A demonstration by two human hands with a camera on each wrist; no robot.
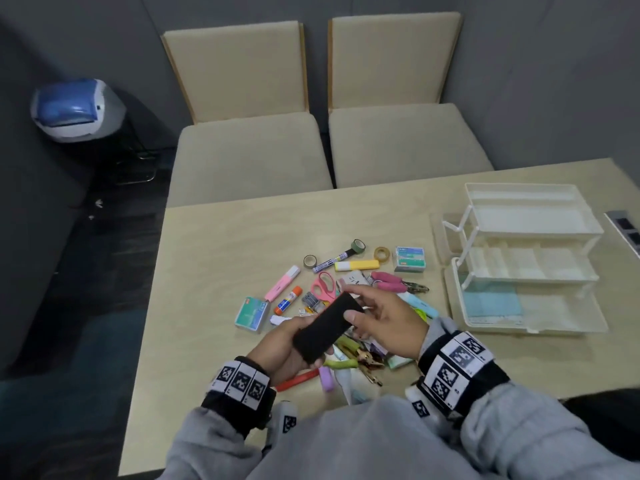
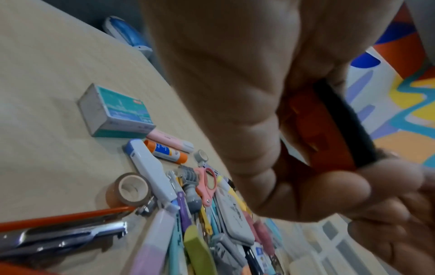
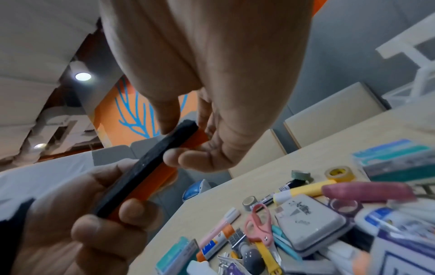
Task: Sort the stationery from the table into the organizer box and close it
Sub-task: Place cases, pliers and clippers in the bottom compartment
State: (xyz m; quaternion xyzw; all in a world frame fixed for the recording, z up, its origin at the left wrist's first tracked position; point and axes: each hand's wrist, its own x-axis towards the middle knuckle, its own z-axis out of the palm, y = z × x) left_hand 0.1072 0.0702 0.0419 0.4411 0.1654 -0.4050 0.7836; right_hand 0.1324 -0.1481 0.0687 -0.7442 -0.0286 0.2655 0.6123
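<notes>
Both hands hold a flat board eraser [image 1: 325, 329], black felt on top and orange underneath [image 3: 150, 167], above the stationery pile [image 1: 346, 299]. My left hand [image 1: 280, 348] grips its near end, fingers curled round the edge [image 3: 82, 214]. At the far end my right hand [image 1: 384, 320] pinches it between thumb and fingertips [image 3: 212, 145]. The left wrist view shows the eraser's [image 2: 346, 126] black edge in the left hand's grip. The white tiered organizer box [image 1: 530, 233] stands open at the right, its trays fanned out.
On the table [image 1: 214, 244] lie pink scissors [image 1: 323, 285], a glue stick [image 1: 289, 299], highlighters, tape rolls and two staple boxes [image 1: 252, 313] [image 1: 410, 259]. Two beige chairs [image 1: 249, 154] stand behind. A blue-lidded bin [image 1: 76, 109] is at the left. A socket panel [image 1: 627, 226] sits far right.
</notes>
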